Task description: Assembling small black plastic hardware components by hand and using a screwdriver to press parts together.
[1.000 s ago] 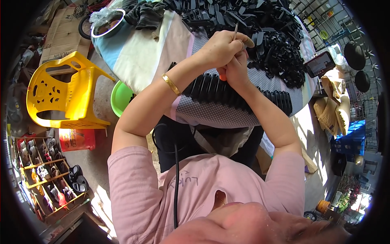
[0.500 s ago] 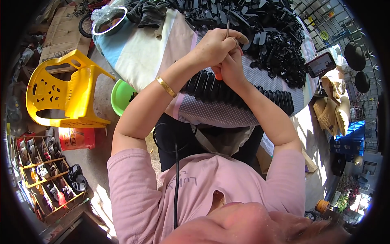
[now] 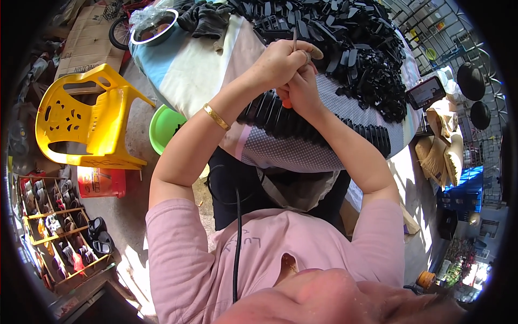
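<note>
My left hand [image 3: 281,60], with a gold bracelet on the wrist, is closed over the table, against my right hand. The thing in its fingers is hidden. My right hand [image 3: 304,89] is wrapped round a slim tool; its orange handle end [image 3: 287,103] sticks out below. A thin metal tip [image 3: 294,35] points up beyond my left hand, probably the same tool's. Beneath my wrists runs a long row of black plastic pieces [image 3: 372,135] set side by side. Farther off lies a large heap of loose black plastic parts [image 3: 361,65].
The table [image 3: 302,154] has a patterned cloth. On its far left stand a white-rimmed bowl [image 3: 174,27] and dark gloves [image 3: 202,21]. A phone [image 3: 426,93] is at the right edge. To the left are a green basin [image 3: 157,129], a yellow chair [image 3: 102,137] and a red bucket [image 3: 102,181].
Both hands stay pressed together, with the tool's tip and orange end still showing. They sit slightly farther left in the view, which has itself shifted a little.
</note>
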A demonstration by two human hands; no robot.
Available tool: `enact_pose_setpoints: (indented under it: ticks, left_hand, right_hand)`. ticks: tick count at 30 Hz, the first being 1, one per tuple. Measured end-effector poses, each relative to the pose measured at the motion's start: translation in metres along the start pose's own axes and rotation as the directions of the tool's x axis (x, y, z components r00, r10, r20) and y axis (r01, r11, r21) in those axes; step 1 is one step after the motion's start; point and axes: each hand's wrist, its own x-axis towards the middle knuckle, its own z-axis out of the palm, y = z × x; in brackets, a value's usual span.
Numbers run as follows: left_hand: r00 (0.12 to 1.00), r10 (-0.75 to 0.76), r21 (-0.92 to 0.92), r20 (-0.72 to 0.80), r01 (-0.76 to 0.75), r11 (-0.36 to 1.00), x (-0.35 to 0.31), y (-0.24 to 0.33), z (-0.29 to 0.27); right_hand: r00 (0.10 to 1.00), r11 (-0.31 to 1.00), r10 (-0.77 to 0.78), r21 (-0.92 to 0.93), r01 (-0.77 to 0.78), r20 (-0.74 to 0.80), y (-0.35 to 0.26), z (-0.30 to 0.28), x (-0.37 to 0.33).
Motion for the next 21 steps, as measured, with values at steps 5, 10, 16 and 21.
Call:
enact_pose_setpoints:
  ticks: [5, 10, 16, 21]
  left_hand:
    - [1.000, -0.017, 0.014, 0.006, 0.017, 1.000, 0.009, 0.000, 0.008]
    - [0.998, -0.061, 0.052, -0.016, 0.062, 0.997, 0.008, 0.001, -0.001]
    - [0.999, -0.041, 0.012, -0.029, 0.042, 0.999, 0.001, -0.002, -0.013]
    - [1.000, 0.007, -0.018, -0.022, -0.007, 1.000, -0.001, -0.005, -0.010]
  right_hand:
    - [0.990, 0.993, 0.015, 0.115, 0.001, -0.139, -0.002, 0.001, -0.003]
    - [0.998, 0.992, 0.003, 0.123, 0.005, -0.065, -0.001, 0.002, 0.005]
    - [1.000, 0.995, 0.012, 0.101, -0.010, -0.019, 0.004, 0.013, 0.011]
    - [0.999, 0.996, -0.007, 0.087, 0.011, -0.043, 0.006, 0.015, 0.010]
